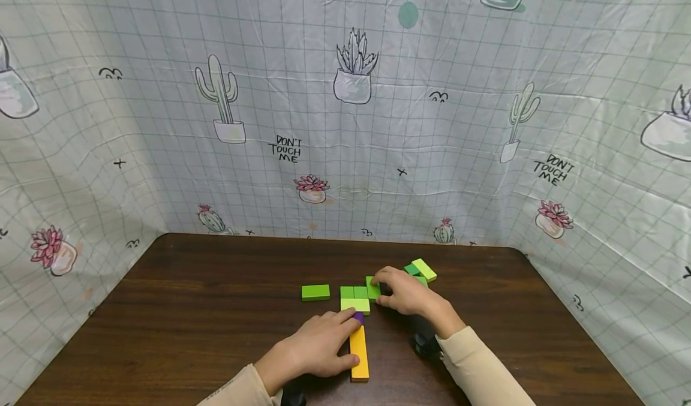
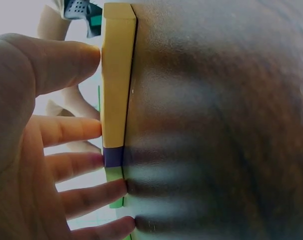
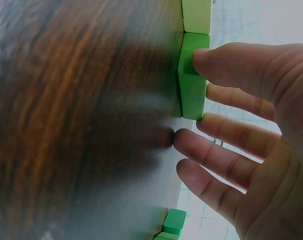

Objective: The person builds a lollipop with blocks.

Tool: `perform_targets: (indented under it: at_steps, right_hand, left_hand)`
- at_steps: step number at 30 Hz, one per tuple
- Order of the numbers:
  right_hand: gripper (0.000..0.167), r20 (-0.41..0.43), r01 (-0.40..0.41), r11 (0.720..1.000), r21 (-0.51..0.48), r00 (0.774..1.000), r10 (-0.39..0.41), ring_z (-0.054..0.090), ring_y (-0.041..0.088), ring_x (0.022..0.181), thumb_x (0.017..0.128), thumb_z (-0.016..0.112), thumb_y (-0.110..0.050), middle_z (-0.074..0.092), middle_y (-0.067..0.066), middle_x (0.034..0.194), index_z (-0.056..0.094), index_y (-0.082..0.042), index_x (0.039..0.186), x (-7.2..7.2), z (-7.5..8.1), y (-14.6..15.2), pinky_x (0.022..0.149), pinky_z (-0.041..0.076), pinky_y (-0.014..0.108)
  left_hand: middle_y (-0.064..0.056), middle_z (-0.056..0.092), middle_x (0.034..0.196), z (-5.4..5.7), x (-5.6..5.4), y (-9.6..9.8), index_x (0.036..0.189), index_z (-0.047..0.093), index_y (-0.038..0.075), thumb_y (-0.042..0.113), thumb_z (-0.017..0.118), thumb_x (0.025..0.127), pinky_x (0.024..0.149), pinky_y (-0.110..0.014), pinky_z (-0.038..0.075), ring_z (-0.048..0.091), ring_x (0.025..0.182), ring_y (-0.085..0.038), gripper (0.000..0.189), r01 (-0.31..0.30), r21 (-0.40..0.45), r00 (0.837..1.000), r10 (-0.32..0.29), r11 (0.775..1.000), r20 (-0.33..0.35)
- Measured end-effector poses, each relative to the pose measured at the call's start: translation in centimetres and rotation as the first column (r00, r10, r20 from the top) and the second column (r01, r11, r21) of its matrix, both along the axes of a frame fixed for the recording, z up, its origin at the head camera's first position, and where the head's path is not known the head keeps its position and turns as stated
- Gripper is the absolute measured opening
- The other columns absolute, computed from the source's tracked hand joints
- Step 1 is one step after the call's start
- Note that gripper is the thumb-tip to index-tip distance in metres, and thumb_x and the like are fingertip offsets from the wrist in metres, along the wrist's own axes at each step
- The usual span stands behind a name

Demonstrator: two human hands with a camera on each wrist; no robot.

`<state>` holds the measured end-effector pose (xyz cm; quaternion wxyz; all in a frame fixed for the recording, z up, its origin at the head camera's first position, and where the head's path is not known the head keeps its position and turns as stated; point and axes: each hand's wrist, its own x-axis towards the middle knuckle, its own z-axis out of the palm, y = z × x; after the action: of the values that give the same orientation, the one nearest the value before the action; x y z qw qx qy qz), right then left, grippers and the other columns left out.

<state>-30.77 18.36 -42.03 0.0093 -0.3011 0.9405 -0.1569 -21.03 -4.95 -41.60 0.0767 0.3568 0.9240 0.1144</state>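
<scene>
A long yellow block (image 1: pixel 359 358) lies lengthwise on the table, with a small purple block (image 1: pixel 358 318) at its far end. Beyond these, a light green block (image 1: pixel 353 305) sits crosswise under two small green blocks (image 1: pixel 347 292) set side by side. My left hand (image 1: pixel 323 343) rests its nearly straight fingers along the yellow and purple blocks, thumb at the yellow one's left side. With thumb and fingertips, my right hand (image 1: pixel 405 292) pinches a green block (image 1: pixel 370 287) standing lengthwise at the right end of the row. In the right wrist view, its other fingers spread loosely past that block.
To the left of the row lies a separate green block (image 1: pixel 315 292). Behind the right hand are a yellow-green block (image 1: pixel 424 269), a dark green block (image 1: pixel 412 270) and another green one, partly hidden. A patterned curtain (image 1: pixel 345 202) hangs along the back of the dark wooden table (image 1: pixel 216 310).
</scene>
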Motion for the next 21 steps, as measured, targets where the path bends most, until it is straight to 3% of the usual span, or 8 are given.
perform_targets:
  at_steps: [21]
  right_hand:
    - [0.032,-0.01,0.003,1.0,0.001,1.0,-0.003,0.056,0.022,0.111,0.088,0.07,-0.019,0.055,0.008,0.127,0.064,-0.009,0.118,0.0,-0.14,-0.07,0.092,0.047,0.04]
  left_hand:
    - [-0.006,0.037,0.15,-0.17,-0.07,0.02,0.139,0.05,0.019,0.052,0.057,0.09,0.1,-0.047,0.041,0.042,0.131,-0.025,0.059,-0.012,0.019,1.0,0.013,1.0,-0.017]
